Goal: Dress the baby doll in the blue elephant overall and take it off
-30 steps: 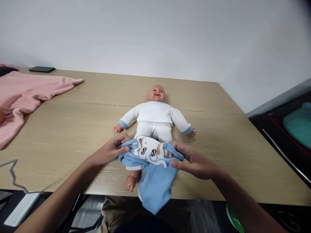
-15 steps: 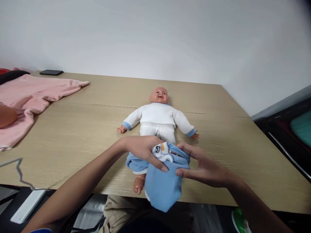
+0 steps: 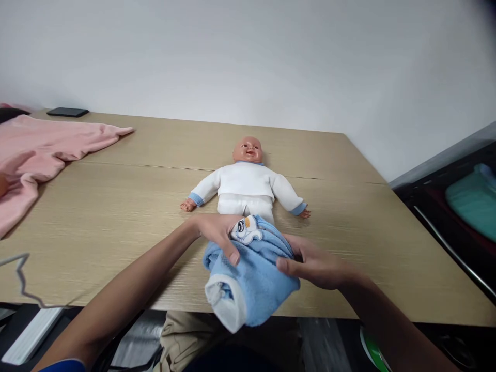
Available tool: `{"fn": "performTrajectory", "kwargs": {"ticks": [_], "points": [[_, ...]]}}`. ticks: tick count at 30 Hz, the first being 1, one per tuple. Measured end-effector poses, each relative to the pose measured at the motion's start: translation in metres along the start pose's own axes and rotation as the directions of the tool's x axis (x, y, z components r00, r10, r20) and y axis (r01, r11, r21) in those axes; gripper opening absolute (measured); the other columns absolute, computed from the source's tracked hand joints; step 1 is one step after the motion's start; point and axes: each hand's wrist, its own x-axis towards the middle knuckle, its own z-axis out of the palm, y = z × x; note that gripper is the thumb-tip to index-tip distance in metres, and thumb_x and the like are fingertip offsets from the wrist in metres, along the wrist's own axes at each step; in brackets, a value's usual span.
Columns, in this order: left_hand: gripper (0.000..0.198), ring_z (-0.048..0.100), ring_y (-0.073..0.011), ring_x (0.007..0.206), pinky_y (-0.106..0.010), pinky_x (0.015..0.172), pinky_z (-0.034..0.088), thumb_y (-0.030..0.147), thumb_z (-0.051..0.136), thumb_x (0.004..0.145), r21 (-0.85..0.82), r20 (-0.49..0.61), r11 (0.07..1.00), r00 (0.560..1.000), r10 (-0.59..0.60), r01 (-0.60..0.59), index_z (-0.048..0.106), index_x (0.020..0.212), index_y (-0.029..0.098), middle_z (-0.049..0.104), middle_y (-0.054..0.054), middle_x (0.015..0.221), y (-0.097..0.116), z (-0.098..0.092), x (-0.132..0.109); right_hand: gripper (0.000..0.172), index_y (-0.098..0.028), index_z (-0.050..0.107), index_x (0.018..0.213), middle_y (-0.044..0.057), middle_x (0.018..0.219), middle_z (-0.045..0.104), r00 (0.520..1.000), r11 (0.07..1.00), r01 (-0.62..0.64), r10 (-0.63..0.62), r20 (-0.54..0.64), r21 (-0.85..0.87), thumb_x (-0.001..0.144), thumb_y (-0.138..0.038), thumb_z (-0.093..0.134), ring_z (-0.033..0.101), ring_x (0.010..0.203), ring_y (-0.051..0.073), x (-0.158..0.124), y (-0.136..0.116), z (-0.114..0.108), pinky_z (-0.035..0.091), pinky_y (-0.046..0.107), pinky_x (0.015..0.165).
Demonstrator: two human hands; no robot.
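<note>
A: Item one, the largest?

B: Table (image 3: 116,217), light wood grain, set against a plain white wall, with a seam running across it behind the doll's head.

A: Item two?

B: Pink cloth (image 3: 42,144), crumpled, on the table's far left part, well apart from the hands.

A: Item three?

B: Doll (image 3: 248,181), baby figure on its back in the middle of the table, head toward the wall and arms spread. It wears a white top with blue cuffs. Its legs are hidden under item four.

A: Item four?

B: Blue garment (image 3: 259,274), terry fabric, lying over the doll's lower body at the near table edge. One leg end with a white cuff (image 3: 227,305) hangs past the edge toward the person.

A: Hands?

B: Left hand (image 3: 219,235), fingers curled over the garment's upper left edge, grasping the fabric just beside the patch. Right hand (image 3: 315,263), gripping the garment's right side, thumb on top and fingers around the cloth.

A: Smaller items?

B: Teal cloth (image 3: 470,199), in a dark container off the table's right side. Phone (image 3: 67,111), black, flat at the far left corner. Elephant patch (image 3: 246,230), white with orange, on the garment's top end, touching the left hand.
</note>
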Motion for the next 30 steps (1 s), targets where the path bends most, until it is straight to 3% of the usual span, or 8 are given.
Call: {"fn": "performTrajectory", "kwargs": {"ticks": [3, 7, 10, 18, 22, 24, 27, 30], "points": [[0.067, 0.080, -0.0322, 0.110, -0.040, 0.098, 0.067, 0.052, 0.104, 0.070, 0.055, 0.053, 0.994, 0.994, -0.097, 0.094, 0.081, 0.123, 0.018, 0.085, -0.009, 0.119, 0.003, 0.001, 0.001, 0.048, -0.020, 0.077, 0.113, 0.006, 0.104, 0.079, 0.990, 0.996, -0.092, 0.092, 0.104, -0.001, 0.092, -0.062, 0.086, 0.074, 0.096, 0.023, -0.003, 0.001, 0.000, 0.060, 0.033, 0.086], [0.052, 0.082, -0.0291, 0.096, -0.038, 0.090, 0.069, 0.057, 0.097, 0.079, 0.130, 0.013, 0.976, 0.984, -0.176, 0.173, 0.083, 0.111, 0.018, 0.087, -0.007, 0.107, 0.003, 0.000, -0.002, 0.040, -0.017, 0.077, 0.105, 0.005, 0.097, 0.079, 0.997, 1.000, -0.011, 0.012, 0.070, -0.017, 0.101, -0.057, 0.078, 0.072, 0.090, 0.019, -0.008, 0.007, 0.004, 0.058, 0.031, 0.086], [0.055, 0.083, -0.0307, 0.101, -0.041, 0.095, 0.069, 0.063, 0.091, 0.085, 0.091, 0.032, 0.988, 0.991, -0.130, 0.127, 0.082, 0.112, 0.016, 0.087, -0.009, 0.110, -0.003, -0.003, -0.004, 0.041, -0.018, 0.074, 0.111, 0.004, 0.101, 0.075, 0.999, 0.999, 0.037, -0.037, -0.023, 0.011, 0.102, -0.058, 0.076, 0.070, 0.091, 0.018, -0.010, 0.012, 0.007, 0.059, 0.030, 0.086], [0.056, 0.079, -0.0276, 0.113, -0.038, 0.105, 0.064, 0.062, 0.085, 0.093, 0.007, -0.049, 0.999, 0.998, -0.033, 0.033, 0.080, 0.125, 0.017, 0.085, -0.010, 0.121, -0.003, 0.001, -0.002, 0.051, -0.025, 0.072, 0.136, 0.003, 0.107, 0.076, 1.000, 0.999, 0.021, -0.021, -0.016, 0.025, 0.097, -0.058, 0.082, 0.070, 0.093, 0.020, -0.006, 0.009, 0.026, 0.060, 0.032, 0.088], [0.072, 0.078, -0.0291, 0.108, -0.040, 0.101, 0.065, 0.068, 0.096, 0.076, -0.011, -0.050, 0.999, 0.998, -0.037, 0.037, 0.079, 0.124, 0.017, 0.084, -0.009, 0.115, 0.002, 0.012, 0.000, 0.040, -0.024, 0.079, 0.112, 0.001, 0.095, 0.078, 0.987, 0.996, -0.043, 0.031, -0.158, -0.075, 0.084, -0.048, 0.094, 0.072, 0.088, 0.023, -0.005, -0.005, 0.044, 0.059, 0.034, 0.084], [0.062, 0.077, -0.0274, 0.101, -0.037, 0.094, 0.065, 0.060, 0.100, 0.072, 0.034, -0.045, 0.998, 0.998, -0.048, 0.050, 0.081, 0.112, 0.018, 0.083, -0.006, 0.104, 0.006, 0.019, 0.001, 0.031, -0.023, 0.077, 0.107, 0.002, 0.095, 0.078, 0.938, 0.983, -0.050, -0.014, -0.346, -0.176, 0.086, -0.042, 0.090, 0.072, 0.087, 0.024, -0.006, -0.007, 0.052, 0.059, 0.034, 0.081], [0.037, 0.069, -0.0197, 0.081, -0.028, 0.076, 0.059, 0.048, 0.095, 0.081, 0.114, -0.114, 0.991, 0.992, -0.054, 0.067, 0.078, 0.095, 0.019, 0.075, -0.001, 0.087, 0.010, 0.028, 0.004, 0.024, -0.023, 0.073, 0.111, 0.005, 0.102, 0.078, 0.803, 0.927, -0.042, -0.190, -0.565, -0.372, 0.092, -0.037, 0.075, 0.073, 0.092, 0.027, -0.010, 0.001, 0.061, 0.058, 0.037, 0.082], [0.025, 0.059, -0.0149, 0.071, -0.026, 0.069, 0.051, 0.039, 0.081, 0.091, 0.160, -0.202, 0.987, 0.979, 0.002, 0.031, 0.069, 0.084, 0.018, 0.064, 0.003, 0.076, 0.010, 0.032, 0.008, 0.019, -0.025, 0.067, 0.105, 0.003, 0.087, 0.074, 0.656, 0.808, -0.202, -0.308, -0.689, -0.553, 0.093, -0.040, 0.068, 0.069, 0.077, 0.026, -0.015, 0.013, 0.067, 0.052, 0.038, 0.073]]}}
